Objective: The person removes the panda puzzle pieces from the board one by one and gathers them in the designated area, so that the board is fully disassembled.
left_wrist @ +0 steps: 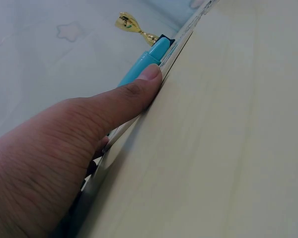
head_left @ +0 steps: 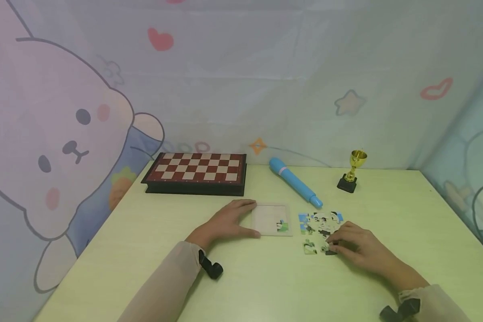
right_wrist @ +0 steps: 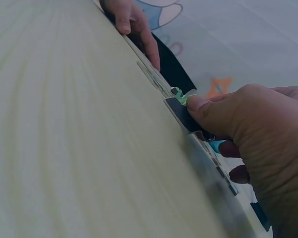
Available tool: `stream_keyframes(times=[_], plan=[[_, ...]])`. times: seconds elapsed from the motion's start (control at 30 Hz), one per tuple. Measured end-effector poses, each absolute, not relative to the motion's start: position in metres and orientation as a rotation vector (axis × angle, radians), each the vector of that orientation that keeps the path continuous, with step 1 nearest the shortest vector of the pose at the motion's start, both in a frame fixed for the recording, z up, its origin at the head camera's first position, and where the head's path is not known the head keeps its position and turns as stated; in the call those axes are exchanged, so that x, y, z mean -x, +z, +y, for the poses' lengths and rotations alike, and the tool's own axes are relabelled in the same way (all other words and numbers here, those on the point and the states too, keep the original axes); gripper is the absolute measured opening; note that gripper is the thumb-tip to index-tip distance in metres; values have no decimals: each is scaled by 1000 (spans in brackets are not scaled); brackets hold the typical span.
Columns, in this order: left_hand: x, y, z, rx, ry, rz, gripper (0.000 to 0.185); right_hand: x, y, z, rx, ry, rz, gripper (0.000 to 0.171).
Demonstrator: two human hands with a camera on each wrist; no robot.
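Observation:
My left hand holds a shallow jigsaw tray at its left side, thumb by the near corner and fingers by the far one. A green puzzle piece lies inside the tray near its right corner. To the right are loose panda puzzle pieces, most of them grouped close together. My right hand pinches a puzzle piece with green on it between thumb and fingers at the near side of this group. Part of that piece is hidden by the fingertips. One separate piece lies just left of it.
Behind the left hand sits a red-and-white checkered board box. A blue pen-shaped toy lies diagonally behind the tray and pieces. At the back right stands a small gold trophy cup on a black base. A printed cloth hangs behind the table.

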State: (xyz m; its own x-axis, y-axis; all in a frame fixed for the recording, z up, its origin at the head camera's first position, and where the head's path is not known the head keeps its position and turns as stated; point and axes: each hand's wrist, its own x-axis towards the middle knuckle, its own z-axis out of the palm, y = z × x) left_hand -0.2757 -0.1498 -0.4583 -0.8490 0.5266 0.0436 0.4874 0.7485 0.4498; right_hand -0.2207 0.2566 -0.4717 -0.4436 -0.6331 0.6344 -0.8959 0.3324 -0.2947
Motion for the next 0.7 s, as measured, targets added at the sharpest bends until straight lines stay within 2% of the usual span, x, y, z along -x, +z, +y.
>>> stream_keyframes(times=[0.37,0.7], plan=[[278,-459,-151,-836,705,2859,103,223,-474,258,-1290,793,-2288,33],[277,-460,-151,-841,704,2858,102,224,-474,257,-1310,801,-2259,34]])
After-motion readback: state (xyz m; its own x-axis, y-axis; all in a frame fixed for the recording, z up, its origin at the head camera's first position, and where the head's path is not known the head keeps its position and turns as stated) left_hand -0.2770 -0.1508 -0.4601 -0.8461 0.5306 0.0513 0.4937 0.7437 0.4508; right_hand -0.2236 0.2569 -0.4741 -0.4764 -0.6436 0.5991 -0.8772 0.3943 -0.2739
